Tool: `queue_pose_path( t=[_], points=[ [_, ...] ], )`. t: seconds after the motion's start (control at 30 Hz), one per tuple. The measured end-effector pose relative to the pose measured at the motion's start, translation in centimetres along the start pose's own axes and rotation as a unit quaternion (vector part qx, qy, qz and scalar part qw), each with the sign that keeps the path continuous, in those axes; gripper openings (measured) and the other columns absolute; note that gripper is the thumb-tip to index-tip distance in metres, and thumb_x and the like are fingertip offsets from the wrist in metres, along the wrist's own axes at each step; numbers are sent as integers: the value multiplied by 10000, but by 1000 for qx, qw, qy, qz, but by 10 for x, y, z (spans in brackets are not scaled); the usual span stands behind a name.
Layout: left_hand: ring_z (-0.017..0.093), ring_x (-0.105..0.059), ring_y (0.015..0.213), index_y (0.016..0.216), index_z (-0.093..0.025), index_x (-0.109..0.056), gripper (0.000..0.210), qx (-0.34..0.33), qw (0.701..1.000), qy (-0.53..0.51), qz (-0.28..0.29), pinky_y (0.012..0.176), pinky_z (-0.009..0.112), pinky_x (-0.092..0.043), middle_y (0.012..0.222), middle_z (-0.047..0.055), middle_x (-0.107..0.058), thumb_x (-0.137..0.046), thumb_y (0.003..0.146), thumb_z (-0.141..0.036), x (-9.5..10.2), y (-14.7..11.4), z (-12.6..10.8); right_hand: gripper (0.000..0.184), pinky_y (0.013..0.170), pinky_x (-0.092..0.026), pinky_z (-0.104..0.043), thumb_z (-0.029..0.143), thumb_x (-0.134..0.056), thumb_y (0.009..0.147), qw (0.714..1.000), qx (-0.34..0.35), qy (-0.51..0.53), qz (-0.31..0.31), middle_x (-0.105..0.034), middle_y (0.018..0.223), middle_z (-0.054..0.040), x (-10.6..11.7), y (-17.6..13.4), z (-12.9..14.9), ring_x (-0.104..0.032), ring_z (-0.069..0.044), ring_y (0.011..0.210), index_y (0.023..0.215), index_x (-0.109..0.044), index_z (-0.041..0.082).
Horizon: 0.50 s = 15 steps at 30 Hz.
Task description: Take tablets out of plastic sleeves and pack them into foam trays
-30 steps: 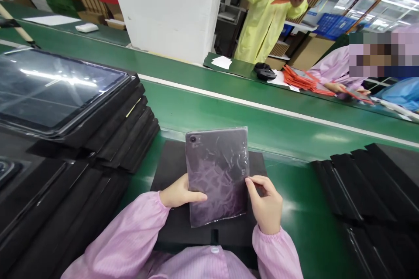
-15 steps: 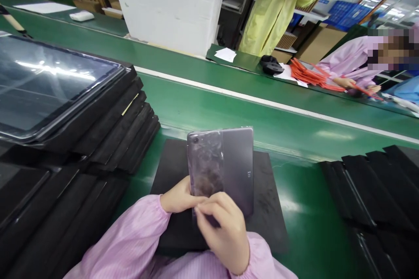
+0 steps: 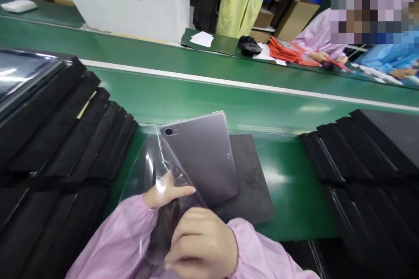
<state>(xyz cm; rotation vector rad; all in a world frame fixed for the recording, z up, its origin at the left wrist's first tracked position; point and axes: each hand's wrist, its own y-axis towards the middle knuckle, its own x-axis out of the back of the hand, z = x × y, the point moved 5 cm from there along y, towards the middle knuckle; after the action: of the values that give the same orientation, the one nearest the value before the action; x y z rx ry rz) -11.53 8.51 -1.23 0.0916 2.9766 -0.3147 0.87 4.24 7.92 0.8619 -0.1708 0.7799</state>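
A grey tablet (image 3: 204, 152) is tilted back-side up, its camera at the upper left corner. My left hand (image 3: 165, 192) grips the tablet's left edge, thumb extended over the back and the other fingers mostly hidden. A clear plastic film (image 3: 151, 161) hangs loose from the tablet's left side and drapes over my left hand towards my body. Closer to me, my right hand (image 3: 203, 242) is closed in a pinch on the film; its fingertips are partly out of sight. Beneath the tablet lies a black foam pad (image 3: 253, 178).
Stacked black foam trays (image 3: 68, 126) rise on the left, with a glossy screen (image 3: 26, 72) on top. More black trays (image 3: 369, 152) stand on the right. Across the green bench (image 3: 262, 109) are orange strips (image 3: 284, 50), a dark device (image 3: 249, 46) and co-workers.
The film that covered the left part of the tablet's back is peeled away and pulled down towards me by my right hand. The tablet is turned slightly, and the view has shifted right.
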Motion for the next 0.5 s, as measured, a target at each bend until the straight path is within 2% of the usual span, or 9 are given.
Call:
queue_pose_path(
  t=[0.07, 0.13, 0.23, 0.3, 0.33, 0.4, 0.5],
  points=[
    [297, -665, 975, 992, -174, -680, 393, 16, 1000, 21, 13, 909, 414, -521, 986, 74, -737, -808, 636, -280, -1, -1, 4, 157, 642, -482, -250, 233, -619, 893, 998, -46, 13, -48, -676, 677, -8, 19, -4, -8, -619, -107, 637, 748, -637, 175],
    [290, -673, 939, 974, -169, -667, 397, 33, 999, 25, 10, 868, 404, -539, 963, 76, -740, -815, 625, -290, 0, 0, 8, 101, 664, -495, -270, 176, -664, 840, 984, -126, 7, -126, -667, 679, -10, 47, -14, -21, -622, -130, 669, 742, -640, 187],
    [286, -662, 994, 1018, -169, -659, 478, 48, 999, -7, -11, 878, 378, -537, 1038, 82, -734, -842, 592, -285, 1, 1, 14, 92, 658, -501, -276, 155, -643, 826, 925, -261, -37, -274, -644, 724, -10, 92, -47, -48, -617, -144, 702, 750, -640, 206],
    [274, -658, 1009, 1021, -169, -673, 470, 56, 998, -26, -18, 884, 352, -532, 1058, 81, -732, -849, 603, -293, 1, 2, 18, 43, 707, -521, -301, 217, -628, 838, 876, -341, -63, -335, -658, 808, -31, 110, -73, -65, -635, -162, 760, 865, -661, 207],
    [265, -661, 997, 1011, -167, -683, 451, 60, 997, -38, -17, 874, 337, -533, 1048, 79, -734, -848, 614, -302, 0, 2, 20, 128, 737, -530, -325, 255, -632, 832, 858, -377, -68, -343, -667, 861, -49, 114, -85, -73, -645, -178, 795, 943, -665, 200],
    [244, -672, 951, 991, -164, -700, 427, 71, 995, -72, -21, 834, 306, -541, 1012, 72, -740, -853, 622, -316, 0, 3, 23, 303, 793, -530, -383, 314, -657, 796, 838, -435, -75, -320, -676, 947, -86, 112, -101, -85, -650, -215, 848, 1065, -654, 173],
    [217, -685, 879, 975, -159, -709, 464, 91, 987, -122, -55, 757, 263, -553, 973, 67, -745, -883, 579, -327, 4, 2, 25, 374, 832, -505, -418, 332, -675, 767, 838, -484, -70, -242, -692, 1004, -98, 95, -106, -88, -638, -246, 887, 1099, -660, 161]
  ],
)
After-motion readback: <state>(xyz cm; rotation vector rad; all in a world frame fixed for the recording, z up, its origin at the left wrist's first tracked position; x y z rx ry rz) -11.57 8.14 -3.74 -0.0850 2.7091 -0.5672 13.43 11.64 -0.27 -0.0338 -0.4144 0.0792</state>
